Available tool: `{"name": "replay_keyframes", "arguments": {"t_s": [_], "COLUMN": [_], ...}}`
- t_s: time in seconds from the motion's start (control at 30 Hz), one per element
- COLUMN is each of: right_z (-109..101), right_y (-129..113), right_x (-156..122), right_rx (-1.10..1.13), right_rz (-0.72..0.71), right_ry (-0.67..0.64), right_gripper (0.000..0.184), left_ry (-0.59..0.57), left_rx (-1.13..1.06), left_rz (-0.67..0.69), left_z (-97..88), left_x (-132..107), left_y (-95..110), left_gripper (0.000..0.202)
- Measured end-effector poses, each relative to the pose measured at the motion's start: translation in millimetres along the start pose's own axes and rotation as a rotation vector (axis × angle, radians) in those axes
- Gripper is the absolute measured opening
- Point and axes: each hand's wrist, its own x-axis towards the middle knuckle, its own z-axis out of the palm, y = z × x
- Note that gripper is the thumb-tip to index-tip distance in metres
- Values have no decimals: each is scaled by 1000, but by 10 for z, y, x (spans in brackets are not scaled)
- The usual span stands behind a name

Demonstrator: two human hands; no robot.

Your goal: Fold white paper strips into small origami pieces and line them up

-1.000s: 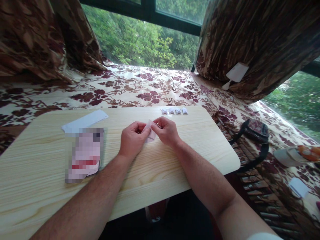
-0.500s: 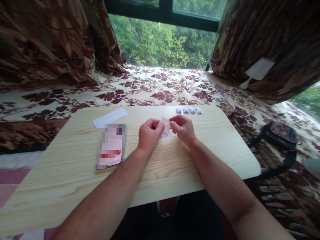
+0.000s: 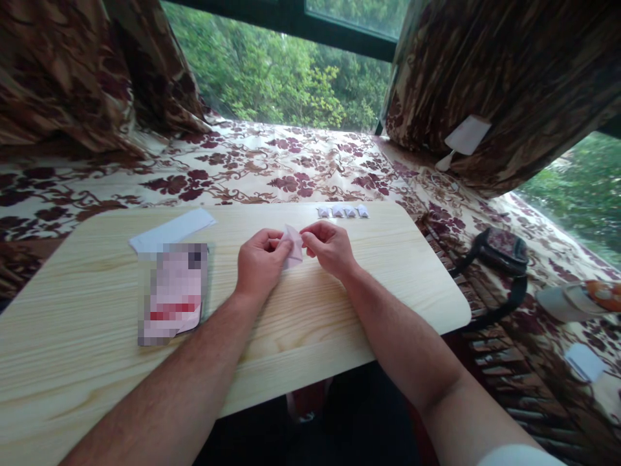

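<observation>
Between my hands, above the middle of the table, is a small piece of folded white paper [image 3: 293,251]. My left hand [image 3: 259,264] pinches its left side between thumb and fingers. At the paper's upper right edge, my right hand [image 3: 330,247] is closed, thumb against fingertips, seemingly on the edge. The exact contact of the right fingertips is too small to make out. Several small folded paper pieces [image 3: 344,211] lie in a row near the far edge, beyond my right hand.
Left of my hands a phone [image 3: 175,291], partly pixelated, lies on the pale wooden table [image 3: 295,336]. White paper strips [image 3: 171,230] lie behind it. Off the table's right side are a black-strapped bag [image 3: 504,251], a white container [image 3: 563,303] and a small white lamp [image 3: 468,134].
The view has turned to the right, so the table and hands appear further left. Both hands keep about the same hold on the folded paper.
</observation>
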Motion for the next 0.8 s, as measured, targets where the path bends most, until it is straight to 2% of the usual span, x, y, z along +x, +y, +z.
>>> {"name": "replay_keyframes", "arguments": {"t_s": [0.13,0.27,0.47,0.8], "right_z": [15,13,1,11], "right_y": [-20,-41,-41,-35], "right_x": [-7,-6,2,-3], "right_rx": [0,-4,4,51], "right_rz": [10,6,-5,-23], "right_ry": [27,90,128,91], "right_gripper": [18,20,20,23], "left_ry": [18,-6,48,54], "left_rx": [-12,-115,-242,-185], "left_rz": [10,-23,-20,24], "left_z": [-8,-33,-56,-43], "left_x": [-6,-8,3,-12], "left_y": [25,50,59,18], "left_gripper": [25,22,21,20]}}
